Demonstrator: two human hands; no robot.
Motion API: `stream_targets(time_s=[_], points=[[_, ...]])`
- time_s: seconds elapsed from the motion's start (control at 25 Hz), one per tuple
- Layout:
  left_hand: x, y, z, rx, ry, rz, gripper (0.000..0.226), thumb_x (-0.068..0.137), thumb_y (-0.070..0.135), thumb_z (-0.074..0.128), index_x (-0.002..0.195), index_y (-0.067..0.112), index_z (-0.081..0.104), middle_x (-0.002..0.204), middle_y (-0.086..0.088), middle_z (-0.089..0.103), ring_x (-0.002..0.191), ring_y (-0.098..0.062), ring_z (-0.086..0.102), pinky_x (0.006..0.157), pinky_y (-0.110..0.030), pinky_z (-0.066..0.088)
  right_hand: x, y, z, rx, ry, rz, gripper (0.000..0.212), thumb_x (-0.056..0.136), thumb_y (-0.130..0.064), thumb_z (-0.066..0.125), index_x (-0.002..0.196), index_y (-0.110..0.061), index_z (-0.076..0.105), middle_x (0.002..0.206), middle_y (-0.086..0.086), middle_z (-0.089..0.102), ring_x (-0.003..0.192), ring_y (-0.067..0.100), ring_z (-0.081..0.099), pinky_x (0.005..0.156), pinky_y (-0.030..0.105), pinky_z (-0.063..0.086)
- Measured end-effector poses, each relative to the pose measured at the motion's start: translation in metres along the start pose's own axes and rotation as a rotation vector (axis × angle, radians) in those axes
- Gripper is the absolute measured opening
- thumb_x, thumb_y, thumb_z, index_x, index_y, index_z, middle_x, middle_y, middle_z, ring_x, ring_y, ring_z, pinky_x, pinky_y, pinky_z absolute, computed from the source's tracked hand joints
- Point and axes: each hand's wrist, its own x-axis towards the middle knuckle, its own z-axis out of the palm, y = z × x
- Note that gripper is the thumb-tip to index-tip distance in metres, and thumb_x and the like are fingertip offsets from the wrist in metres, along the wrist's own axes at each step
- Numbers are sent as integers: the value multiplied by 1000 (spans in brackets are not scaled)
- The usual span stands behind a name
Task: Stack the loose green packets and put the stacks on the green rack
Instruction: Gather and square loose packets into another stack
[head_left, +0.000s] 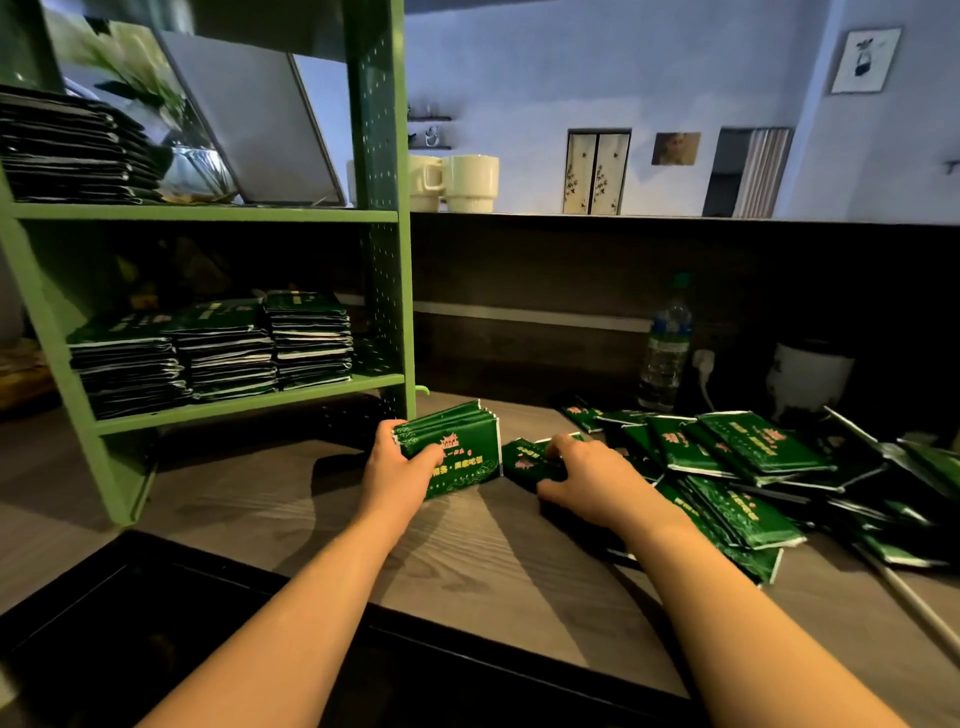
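Two bare hands work over a wooden bench (467, 561) at the centre of the frame. Left hand (395, 467): its grip is curled round a bundle of green packets (457, 447) held on edge, thumb on the printed face, fingers behind; the bundle's lower edge rests on the bench just right of the green rack (384, 218). Right hand (587, 475): palm down, its grip curled onto a single flat packet (530, 462) lying just beside the bundle; whether it pinches or only presses cannot be told. Loose packets (748, 457) lie in an overlapping heap across the right of the frame, reaching from the right hand to the right edge. On the rack's lower shelf, left of centre, three finished stacks (218, 348) stand side by side; a further dark stack (72, 150) sits on the upper shelf at upper left. Behind the heap, against the dark back panel, stand a plastic water bottle (667, 353) and a white jar (808, 379). Two cream mugs (457, 182) rest on the ledge above, right of the rack.
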Motion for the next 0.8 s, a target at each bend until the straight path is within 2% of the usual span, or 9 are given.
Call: stream_targets(time_s=[0.12, 0.24, 0.32, 0.4, 0.44, 0.52, 0.6, 0.68, 0.8], points=[[2, -3, 0, -12, 44, -9, 28, 89, 11, 66, 112, 18, 52, 100, 1, 62, 86, -11, 60, 61, -25, 42, -1, 5, -6, 138, 103, 56, 32, 94, -39, 53, 117, -17, 57, 98, 7, 67, 86, 25, 63, 68, 34, 49], [5, -5, -2, -40, 53, -17, 30, 89, 10, 66, 113, 19, 50, 102, 1, 62, 86, -10, 59, 62, -26, 43, -1, 14, -7, 201, 169, 82, 31, 92, -30, 59, 120, -17, 54, 80, -1, 60, 70, 18, 59, 56, 31, 42], [5, -5, 0, -7, -23, -9, 36, 88, 8, 66, 117, 21, 49, 103, 2, 61, 87, -8, 58, 63, -26, 43, 0, 17, -3, 186, 208, 88, 35, 90, -24, 63, 123, -16, 54, 83, 0, 62, 74, 21, 61, 58, 32, 43], [5, -6, 2, 39, -92, 2, 39, 86, 6, 66, 118, 21, 50, 105, 1, 63, 92, -12, 60, 68, -28, 45, 2, 17, 2, 331, 337, 107, 20, 90, -20, 62, 109, -13, 60, 80, 2, 62, 74, 22, 61, 58, 32, 42], [6, -7, 2, 42, -100, 2, 39, 85, 4, 66, 117, 21, 52, 106, 0, 64, 95, -15, 60, 72, -30, 46, 1, 15, 1, 506, 418, 127, 7, 90, -17, 60, 94, -11, 59, 74, 2, 59, 69, 21, 57, 56, 32, 41], [7, -7, 0, 19, -96, -7, 40, 84, 1, 65, 117, 20, 53, 107, -1, 65, 100, -19, 61, 80, -34, 47, 1, 9, -4, 910, 518, 152, 16, 90, -9, 56, 75, -10, 52, 67, 0, 56, 63, 16, 53, 54, 28, 40], [7, -6, -1, 2, -115, -21, 42, 84, -1, 62, 119, 21, 53, 109, -2, 65, 103, -21, 61, 87, -39, 50, -3, 0, -8, 1177, 517, 145, 22, 89, -3, 53, 68, -12, 49, 64, -2, 54, 57, 6, 51, 51, 20, 41], [5, -4, -2, 2, -137, -36, 42, 85, 0, 59, 121, 21, 52, 109, -3, 64, 105, -24, 61, 92, -44, 51, -5, -5, -9, 1218, 581, 128, 25, 88, 0, 51, 66, -12, 46, 62, -4, 49, 49, -3, 45, 48, 14, 37], [1, -1, -1, 14, -171, -37, 46, 83, 14, 59, 128, 21, 48, 117, -7, 62, 108, -27, 59, 97, -46, 49, -4, -1, -10, 1321, 695, 147, 22, 86, -3, 50, 67, -14, 47, 66, 1, 50, 60, 4, 47, 58, 24, 39]])
